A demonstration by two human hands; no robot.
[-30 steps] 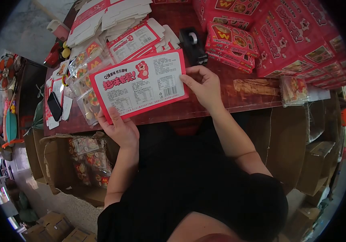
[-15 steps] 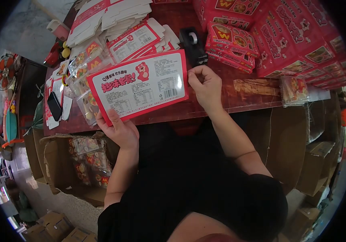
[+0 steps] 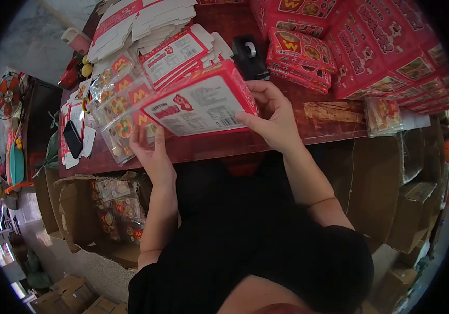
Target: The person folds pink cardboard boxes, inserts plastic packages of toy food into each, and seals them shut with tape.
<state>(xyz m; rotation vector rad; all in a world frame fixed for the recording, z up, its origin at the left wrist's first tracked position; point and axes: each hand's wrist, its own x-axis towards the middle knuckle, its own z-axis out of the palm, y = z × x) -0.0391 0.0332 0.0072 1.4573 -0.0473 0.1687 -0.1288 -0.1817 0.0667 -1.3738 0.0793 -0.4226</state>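
Note:
A red and white printed carton (image 3: 198, 104) is held tilted over the near edge of the table, its text panel facing me and a red side panel showing on top. My right hand (image 3: 274, 118) grips its right end, thumb on the printed face and fingers behind. Close to the carton's lower left corner is my left hand (image 3: 154, 154), thumb and fingers spread apart. Clear plastic packets (image 3: 125, 123) with printed food pictures lie just left of the carton. Beyond it sits a pile of flat cartons (image 3: 174, 57).
A black tape dispenser (image 3: 250, 60) stands behind the carton. Finished red boxes (image 3: 303, 52) are stacked at the right, beside a large red wall of boxes (image 3: 381, 47). A phone (image 3: 71, 137) rests at the left. Below the table edge, an open cardboard box (image 3: 75, 209) holds more packets.
The carton has tipped and turned, so its side panel now shows. My right hand has moved from a pinch at the edge to a fuller grip, while my left fingers have spread.

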